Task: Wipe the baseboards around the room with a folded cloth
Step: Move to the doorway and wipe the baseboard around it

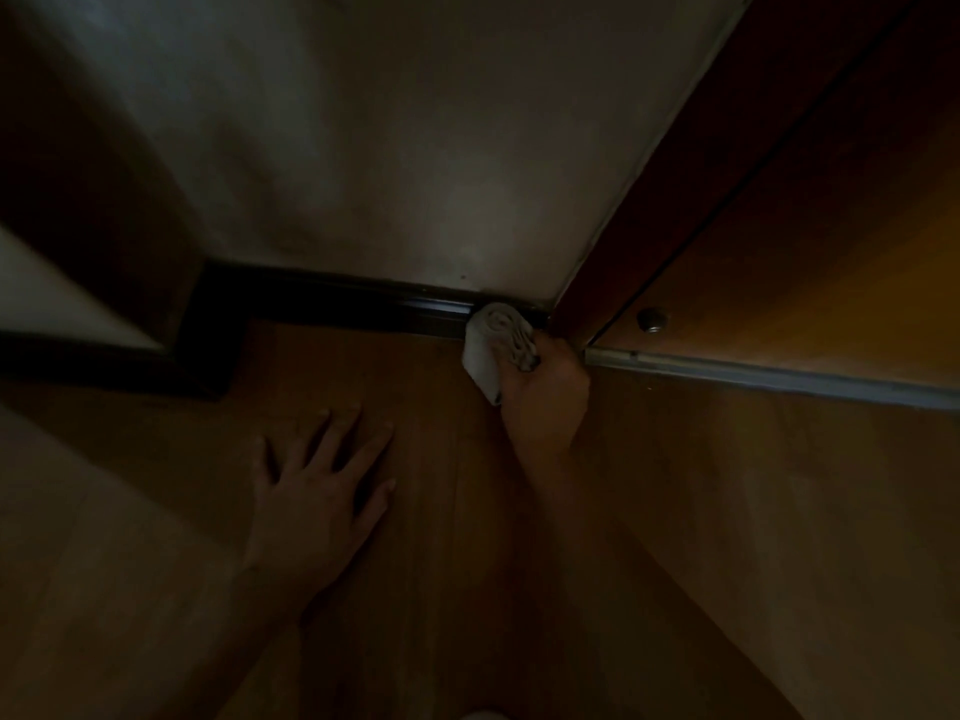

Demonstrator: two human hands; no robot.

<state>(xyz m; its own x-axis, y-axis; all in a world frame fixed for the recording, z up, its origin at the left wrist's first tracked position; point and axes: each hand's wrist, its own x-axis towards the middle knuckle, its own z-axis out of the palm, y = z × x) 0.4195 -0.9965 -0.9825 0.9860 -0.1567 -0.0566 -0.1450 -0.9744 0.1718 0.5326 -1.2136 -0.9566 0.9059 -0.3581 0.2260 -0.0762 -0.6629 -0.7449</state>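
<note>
The scene is dim. A dark baseboard [337, 304] runs along the foot of a pale wall. My right hand [545, 392] grips a folded white cloth [493, 340] and holds it against the baseboard's right end, beside the wooden door frame [582, 304]. On the wooden floor [441, 511] to the left, my left hand [317, 485] lies flat with its fingers spread, holding nothing.
At the left the baseboard turns round a jutting wall corner [208, 356]. A wooden door [779, 283] with a small round metal stop [653, 319] and a metal threshold strip [753, 374] stand at the right.
</note>
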